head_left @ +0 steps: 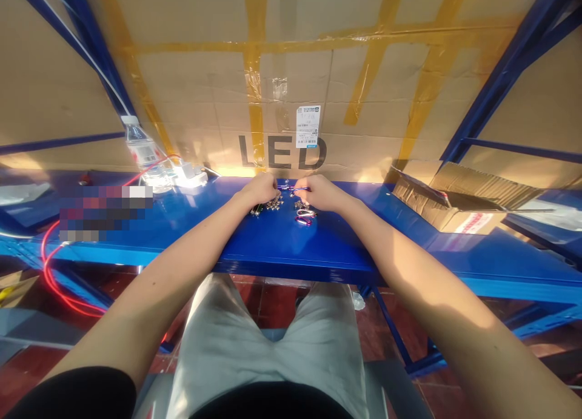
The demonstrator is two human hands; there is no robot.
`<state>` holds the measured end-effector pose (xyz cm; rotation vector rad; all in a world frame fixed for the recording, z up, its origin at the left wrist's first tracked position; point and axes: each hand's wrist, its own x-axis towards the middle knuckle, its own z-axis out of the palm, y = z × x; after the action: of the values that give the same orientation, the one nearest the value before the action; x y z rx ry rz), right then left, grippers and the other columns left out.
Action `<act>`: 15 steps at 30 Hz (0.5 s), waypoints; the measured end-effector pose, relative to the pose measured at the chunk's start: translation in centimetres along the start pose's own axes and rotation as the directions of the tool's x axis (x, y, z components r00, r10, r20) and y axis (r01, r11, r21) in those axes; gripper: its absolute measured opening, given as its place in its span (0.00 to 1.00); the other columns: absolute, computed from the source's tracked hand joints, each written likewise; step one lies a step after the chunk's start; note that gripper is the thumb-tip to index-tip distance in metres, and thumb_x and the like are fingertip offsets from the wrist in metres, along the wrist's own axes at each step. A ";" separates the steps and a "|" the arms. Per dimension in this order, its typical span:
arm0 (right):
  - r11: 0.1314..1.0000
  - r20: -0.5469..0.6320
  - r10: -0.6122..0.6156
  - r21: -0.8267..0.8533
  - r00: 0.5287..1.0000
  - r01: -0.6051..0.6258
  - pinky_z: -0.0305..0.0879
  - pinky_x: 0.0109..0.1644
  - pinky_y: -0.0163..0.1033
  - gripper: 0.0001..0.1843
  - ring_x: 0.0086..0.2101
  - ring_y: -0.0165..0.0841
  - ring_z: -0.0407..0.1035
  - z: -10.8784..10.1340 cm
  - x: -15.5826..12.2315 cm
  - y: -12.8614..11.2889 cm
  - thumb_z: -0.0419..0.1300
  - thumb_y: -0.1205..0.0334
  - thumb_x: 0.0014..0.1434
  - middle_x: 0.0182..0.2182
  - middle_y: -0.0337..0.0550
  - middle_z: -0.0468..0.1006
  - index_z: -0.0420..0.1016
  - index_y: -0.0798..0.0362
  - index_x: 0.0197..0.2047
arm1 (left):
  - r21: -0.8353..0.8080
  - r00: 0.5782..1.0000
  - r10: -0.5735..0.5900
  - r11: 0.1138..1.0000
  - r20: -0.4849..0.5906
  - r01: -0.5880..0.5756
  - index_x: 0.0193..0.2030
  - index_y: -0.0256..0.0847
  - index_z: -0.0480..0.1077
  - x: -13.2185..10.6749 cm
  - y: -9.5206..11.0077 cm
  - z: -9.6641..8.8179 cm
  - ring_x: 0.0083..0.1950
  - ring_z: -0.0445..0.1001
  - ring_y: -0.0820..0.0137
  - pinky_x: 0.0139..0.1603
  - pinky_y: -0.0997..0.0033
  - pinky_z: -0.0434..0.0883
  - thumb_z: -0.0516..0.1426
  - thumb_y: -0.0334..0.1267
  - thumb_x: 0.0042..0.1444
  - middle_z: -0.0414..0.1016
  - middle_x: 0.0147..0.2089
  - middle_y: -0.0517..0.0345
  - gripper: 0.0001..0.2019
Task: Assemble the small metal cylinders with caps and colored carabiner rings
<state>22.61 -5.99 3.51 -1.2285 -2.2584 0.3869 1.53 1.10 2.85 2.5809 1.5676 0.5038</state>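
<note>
My left hand [262, 190] and my right hand [318, 192] meet over the far part of the blue table [291, 243], fingers of both pinched together. Between the fingertips runs a small, shiny blue-purple metal piece [286, 187]; its exact kind is too small to tell. The right fingers grip one end, and the left fingers close at the other side. Below the left hand lies a pile of small brass-coloured metal parts [273, 203]. More such parts lie under the right hand, beside a silver oval clip [306, 213] and a reddish-purple clip [304, 222], both carabiner-like.
A large cardboard sheet [204, 103] marked LED stands behind the table. At left are a water bottle [140, 146], a white power strip [190, 175] and a red cable [45, 249]. An open cardboard box [448, 210] sits at right. Blue frame posts [495, 85] flank the table.
</note>
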 end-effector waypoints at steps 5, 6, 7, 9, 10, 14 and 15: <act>1.000 -0.004 -0.003 0.013 1.000 0.003 0.57 0.37 0.41 0.13 0.30 0.33 0.65 0.0 0.1 0.2 0.56 0.68 0.66 0.27 0.42 0.75 0.68 0.52 0.28 | 0.081 0.995 -0.084 0.993 0.049 0.080 0.31 0.38 0.78 -0.1 1.3 -0.1 0.37 0.79 0.59 0.36 0.66 0.71 0.64 0.41 0.56 0.77 0.28 0.49 0.09; 1.000 -0.005 -0.002 0.016 1.000 0.002 0.57 0.37 0.41 0.13 0.30 0.33 0.65 0.0 0.2 0.3 0.57 0.68 0.66 0.27 0.42 0.75 0.68 0.52 0.28 | 0.091 0.994 -0.093 0.992 0.056 0.088 0.31 0.38 0.78 0.0 1.5 -0.1 0.37 0.79 0.58 0.36 0.65 0.71 0.64 0.42 0.56 0.76 0.28 0.49 0.10; 1.000 -0.005 0.000 0.018 1.000 0.000 0.58 0.37 0.41 0.12 0.30 0.34 0.65 0.0 0.2 0.4 0.57 0.68 0.66 0.27 0.42 0.75 0.68 0.52 0.28 | 0.099 0.993 -0.102 0.990 0.062 0.095 0.31 0.37 0.78 0.0 1.5 -0.1 0.38 0.79 0.57 0.37 0.64 0.71 0.64 0.43 0.56 0.76 0.28 0.48 0.11; 1.000 -0.007 0.010 0.027 1.000 -0.010 0.58 0.38 0.41 0.12 0.30 0.34 0.65 0.0 0.2 0.5 0.58 0.67 0.66 0.27 0.42 0.76 0.68 0.52 0.29 | 0.114 0.990 -0.121 0.987 0.068 0.113 0.32 0.37 0.78 0.0 1.6 0.0 0.39 0.80 0.56 0.37 0.64 0.72 0.64 0.45 0.57 0.77 0.29 0.47 0.12; 0.999 -0.007 0.016 0.031 1.000 -0.016 0.58 0.38 0.41 0.12 0.30 0.34 0.65 0.1 0.2 0.5 0.58 0.67 0.66 0.28 0.42 0.76 0.69 0.52 0.29 | 0.120 0.989 -0.133 0.985 0.068 0.124 0.32 0.37 0.78 0.0 1.7 0.1 0.40 0.80 0.55 0.37 0.64 0.72 0.64 0.45 0.57 0.77 0.30 0.47 0.12; 0.999 -0.009 0.027 0.038 1.000 -0.027 0.58 0.38 0.42 0.10 0.30 0.34 0.66 0.1 0.2 0.5 0.58 0.66 0.66 0.29 0.43 0.77 0.70 0.52 0.30 | 0.126 0.984 -0.164 0.980 0.063 0.155 0.33 0.37 0.78 0.1 1.9 0.3 0.40 0.81 0.56 0.37 0.65 0.72 0.64 0.42 0.55 0.77 0.29 0.48 0.09; 0.999 -0.009 0.026 0.040 1.000 -0.025 0.58 0.38 0.42 0.10 0.30 0.34 0.65 0.1 0.2 0.5 0.58 0.66 0.65 0.29 0.43 0.76 0.70 0.52 0.30 | 0.124 0.984 -0.167 0.980 0.063 0.158 0.33 0.37 0.78 0.0 2.0 0.3 0.40 0.80 0.56 0.36 0.65 0.72 0.64 0.40 0.54 0.76 0.29 0.49 0.08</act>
<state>22.83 -5.54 3.26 -1.2375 -2.2180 0.4325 3.36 0.21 3.06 2.4914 1.8148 0.3073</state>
